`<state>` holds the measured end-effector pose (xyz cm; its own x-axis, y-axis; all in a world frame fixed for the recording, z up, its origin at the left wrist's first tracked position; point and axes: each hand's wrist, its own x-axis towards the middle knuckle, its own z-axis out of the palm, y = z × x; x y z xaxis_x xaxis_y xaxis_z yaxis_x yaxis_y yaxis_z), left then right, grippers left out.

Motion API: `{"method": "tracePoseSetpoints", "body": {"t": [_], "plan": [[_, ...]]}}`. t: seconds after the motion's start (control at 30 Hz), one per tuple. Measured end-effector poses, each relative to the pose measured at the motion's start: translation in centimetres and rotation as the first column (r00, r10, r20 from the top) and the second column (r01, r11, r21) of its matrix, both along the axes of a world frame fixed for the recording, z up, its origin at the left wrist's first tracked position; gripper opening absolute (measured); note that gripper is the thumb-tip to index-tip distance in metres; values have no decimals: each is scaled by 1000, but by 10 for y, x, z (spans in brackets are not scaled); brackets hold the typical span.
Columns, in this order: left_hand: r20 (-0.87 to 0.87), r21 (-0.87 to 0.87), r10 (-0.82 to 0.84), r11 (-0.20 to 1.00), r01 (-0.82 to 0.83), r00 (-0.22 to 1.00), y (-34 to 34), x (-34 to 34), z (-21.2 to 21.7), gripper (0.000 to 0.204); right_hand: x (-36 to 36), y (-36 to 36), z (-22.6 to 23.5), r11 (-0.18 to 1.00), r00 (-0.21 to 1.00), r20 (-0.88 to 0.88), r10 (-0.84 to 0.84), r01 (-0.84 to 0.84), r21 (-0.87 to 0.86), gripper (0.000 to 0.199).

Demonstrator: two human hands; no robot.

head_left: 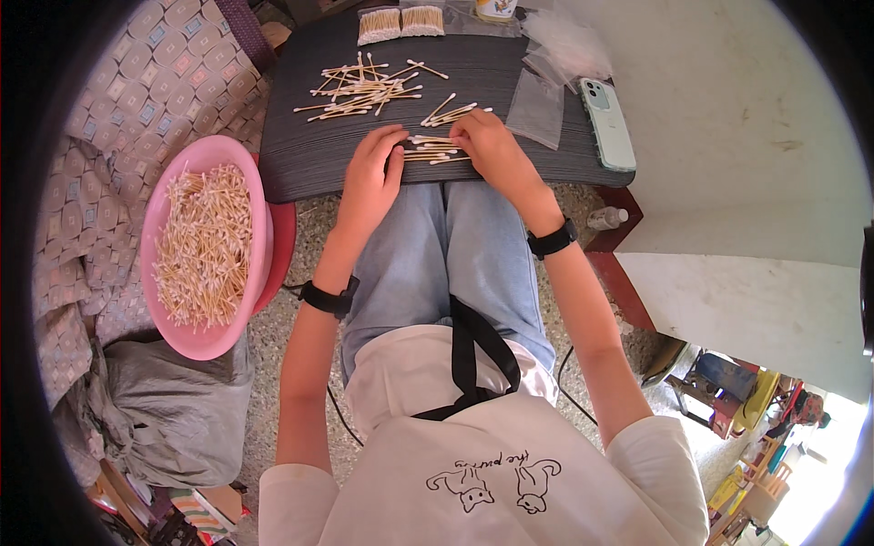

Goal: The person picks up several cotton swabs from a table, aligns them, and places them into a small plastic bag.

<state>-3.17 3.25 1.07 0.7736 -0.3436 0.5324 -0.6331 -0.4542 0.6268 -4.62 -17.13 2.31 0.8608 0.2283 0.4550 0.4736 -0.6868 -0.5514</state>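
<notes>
A small row of cotton swabs [433, 149], white-tipped with pale sticks, lies near the front edge of the dark table between my hands. At the left ends of that row is my left hand [371, 168], its thumb and fingers apart and the fingertips curved toward the swabs. My right hand [496, 150] pinches at the right ends, its thumb and fingertips close together on the swabs; the exact hold is partly hidden. Just beyond, a few more swabs [446, 111] lie fanned out. Farther left sits a loose, crisscrossed heap of swabs [364, 88].
Two packed bags of swabs [401, 25] stand at the table's far edge. Clear plastic bags [537, 107] and a phone [607, 126] lie at the right, beside a wall. A pink basin [205, 341] full of swabs stands left of the table [300, 168]. A small bottle [607, 218] is lower right.
</notes>
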Motion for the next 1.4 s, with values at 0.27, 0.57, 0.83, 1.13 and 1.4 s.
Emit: {"method": "tracePoseSetpoints", "body": {"t": [0.27, 0.57, 0.83, 1.13, 1.4], "plan": [[-34, -16, -9, 1000, 8, 999, 1, 1, 1, 19, 3, -7, -3, 994, 995, -24, -93, 94, 56, 4], [71, 23, -74, 997, 72, 995, -14, -1, 0, 24, 7, -10, -9, 990, 987, -123, -107, 116, 74, 5], [76, 105, -86, 991, 77, 993, -14, -1, 5, 26, 9, -16, 0, 990, 986, -123, -110, 119, 73, 6], [125, 203, -131, 974, 104, 984, -13, -1, 6, 23, 13, -18, 6, 990, 983, -114, -142, 141, -12, 8], [60, 232, -168, 961, 150, 984, -13, 5, 8, 25, 12, -30, 14, 997, 992, -108, -69, 64, -52, 9]]}}
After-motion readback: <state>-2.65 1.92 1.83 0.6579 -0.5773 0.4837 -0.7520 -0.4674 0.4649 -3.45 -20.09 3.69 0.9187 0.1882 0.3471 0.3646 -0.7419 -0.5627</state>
